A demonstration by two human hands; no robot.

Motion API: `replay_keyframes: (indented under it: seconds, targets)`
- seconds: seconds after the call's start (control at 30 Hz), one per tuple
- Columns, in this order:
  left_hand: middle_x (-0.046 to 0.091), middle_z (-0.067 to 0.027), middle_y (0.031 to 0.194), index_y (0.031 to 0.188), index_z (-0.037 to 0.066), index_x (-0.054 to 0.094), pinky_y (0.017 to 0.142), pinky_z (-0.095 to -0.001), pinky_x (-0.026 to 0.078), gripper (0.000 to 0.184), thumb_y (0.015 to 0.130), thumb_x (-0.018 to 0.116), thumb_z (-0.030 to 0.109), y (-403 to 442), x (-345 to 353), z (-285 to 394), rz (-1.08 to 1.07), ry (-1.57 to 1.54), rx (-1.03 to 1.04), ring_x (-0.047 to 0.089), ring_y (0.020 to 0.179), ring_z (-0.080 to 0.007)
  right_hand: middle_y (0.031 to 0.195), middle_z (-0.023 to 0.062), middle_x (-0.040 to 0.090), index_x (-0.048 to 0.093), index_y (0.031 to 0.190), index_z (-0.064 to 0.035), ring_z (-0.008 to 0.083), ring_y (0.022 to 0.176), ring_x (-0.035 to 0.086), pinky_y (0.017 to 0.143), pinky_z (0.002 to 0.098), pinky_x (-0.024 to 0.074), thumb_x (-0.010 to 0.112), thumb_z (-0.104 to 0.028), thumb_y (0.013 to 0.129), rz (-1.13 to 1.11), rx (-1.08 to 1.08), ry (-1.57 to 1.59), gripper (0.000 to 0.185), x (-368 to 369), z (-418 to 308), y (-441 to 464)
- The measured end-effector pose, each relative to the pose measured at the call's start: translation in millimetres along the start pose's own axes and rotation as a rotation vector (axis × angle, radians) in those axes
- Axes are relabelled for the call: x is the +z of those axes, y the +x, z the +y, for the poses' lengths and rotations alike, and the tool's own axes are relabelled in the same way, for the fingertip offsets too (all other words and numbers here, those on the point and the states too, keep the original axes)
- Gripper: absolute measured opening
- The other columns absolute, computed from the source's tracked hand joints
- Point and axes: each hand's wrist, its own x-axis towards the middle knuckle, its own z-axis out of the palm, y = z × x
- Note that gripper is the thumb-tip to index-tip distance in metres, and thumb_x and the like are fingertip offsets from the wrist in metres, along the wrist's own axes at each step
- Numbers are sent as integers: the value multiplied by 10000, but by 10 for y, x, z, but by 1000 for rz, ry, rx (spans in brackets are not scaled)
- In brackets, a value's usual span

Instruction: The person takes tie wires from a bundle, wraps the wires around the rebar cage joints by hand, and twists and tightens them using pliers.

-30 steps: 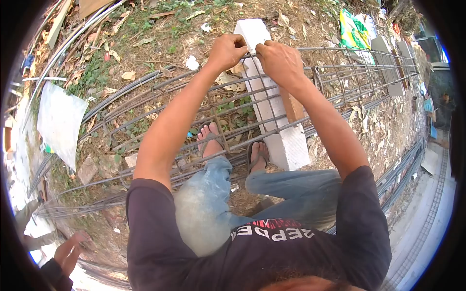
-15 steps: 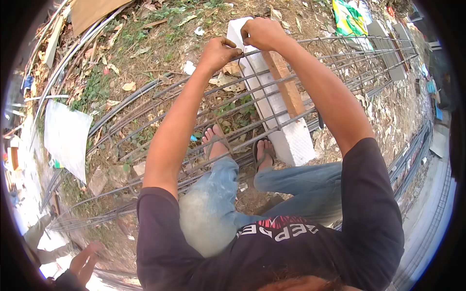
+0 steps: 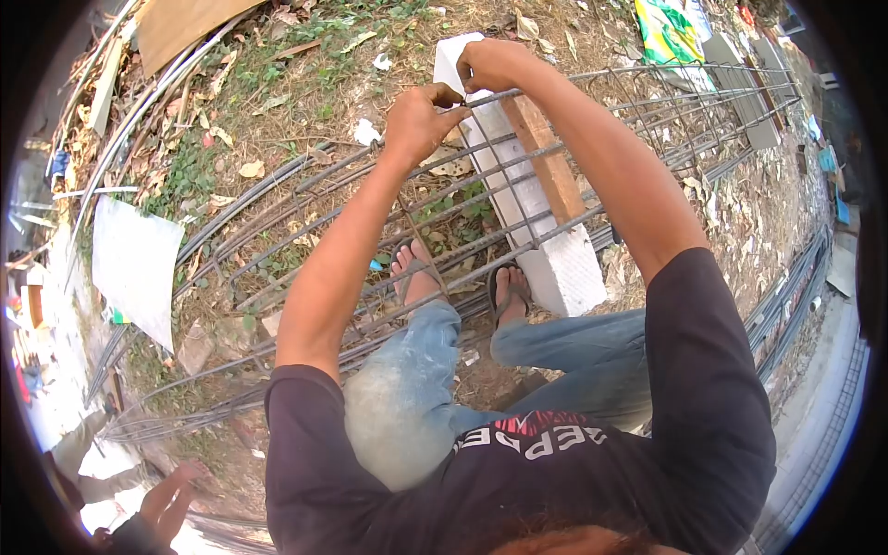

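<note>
A cage of ribbed steel bars (image 3: 520,161) with thin cross ties runs across in front of me. It rests over a long white block (image 3: 566,277), with a strip of brown wood (image 3: 548,171) lying against it. At the far bar, my left hand (image 3: 424,122) is closed, thumb and forefinger brought together by the bar. My right hand (image 3: 499,67) is just to its right, its fingers bent down in a pinch at the same bar. Whatever is between the fingertips of either hand is too small to make out.
My sandalled feet (image 3: 416,273) stand among the bars. More loose rods (image 3: 791,296) lie at the right. A white sheet (image 3: 136,268) and a brown board (image 3: 180,32) are at the left. Another person's hand (image 3: 168,499) shows at the lower left.
My left hand has turned slightly and its thumb and forefinger have come closer to the bar and my right hand. The right hand stays nearly in place. The view has shifted slightly.
</note>
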Motion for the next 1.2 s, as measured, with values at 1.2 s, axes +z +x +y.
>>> replay_keyframes:
  seconds: [1.2]
  targets:
    - [778, -103, 947, 1014, 115, 770, 774, -409, 564, 224, 845, 755, 260, 21, 70, -86, 41, 45, 22, 736, 851, -294, 1073, 214, 693, 688, 1109, -35, 386, 1118, 648, 978, 497, 480, 522, -124, 931, 374, -8, -39, 260, 728, -229, -927]
